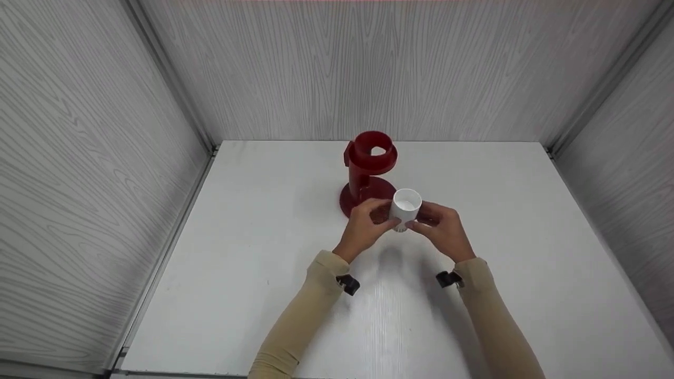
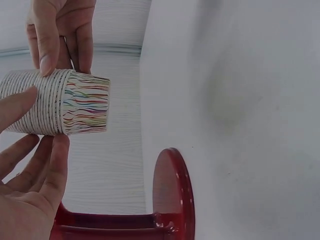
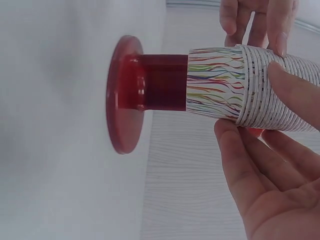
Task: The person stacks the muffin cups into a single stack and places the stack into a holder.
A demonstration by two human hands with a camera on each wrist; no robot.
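Two hands hold one stack of paper cups (image 1: pixel 405 209) in the air above the middle of the desk (image 1: pixel 253 252), just in front of the red stand (image 1: pixel 368 171) that sits toward the desk's far edge. On the left, the left hand (image 1: pixel 364 225) has its thumb and fingertips (image 2: pixel 55 155) pressed on the ribbed band of rims, fingers fairly straight, wrist bent inward, with the sleeve (image 1: pixel 310 310) running back to the near edge. In the middle, the stack looks light and thin-walled; it would likely dent under a hard squeeze, and the nested cups could slide apart. The layered rims seem the stiffest place to hold, better than the bare striped wall of the lowest cup. On the right, the right hand (image 1: pixel 441 227) pinches the same band from the opposite side, thumb (image 3: pixel 295 85) on the rims and fingers beneath, palm turned toward the left hand. The stack touches neither the desk nor the stand.
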